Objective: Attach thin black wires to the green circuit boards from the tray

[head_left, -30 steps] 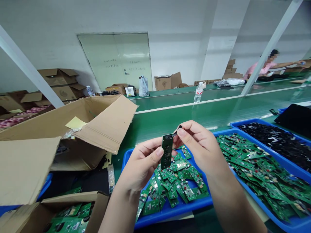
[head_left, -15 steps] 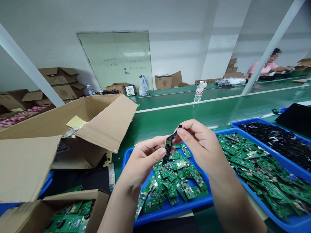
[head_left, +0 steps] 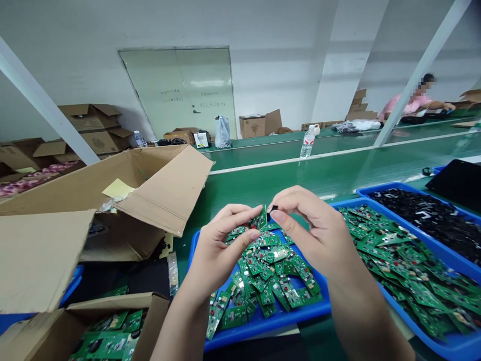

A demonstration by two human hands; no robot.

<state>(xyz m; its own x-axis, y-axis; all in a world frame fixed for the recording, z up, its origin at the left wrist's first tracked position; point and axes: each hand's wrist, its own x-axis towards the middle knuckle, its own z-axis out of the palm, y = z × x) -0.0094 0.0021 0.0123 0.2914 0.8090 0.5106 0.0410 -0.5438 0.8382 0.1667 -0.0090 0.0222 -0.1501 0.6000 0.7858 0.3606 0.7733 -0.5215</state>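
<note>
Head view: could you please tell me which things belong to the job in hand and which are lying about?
In hand: left hand, small green circuit board; right hand, small black part; blue plastic tray of green boards.
Lying about: open brown cardboard box, clear plastic water bottle.

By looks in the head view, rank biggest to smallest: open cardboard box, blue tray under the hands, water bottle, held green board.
Largest: open cardboard box
Then: blue tray
Unranked: water bottle and green board in the left hand; similar here, bottle far, board near.
</note>
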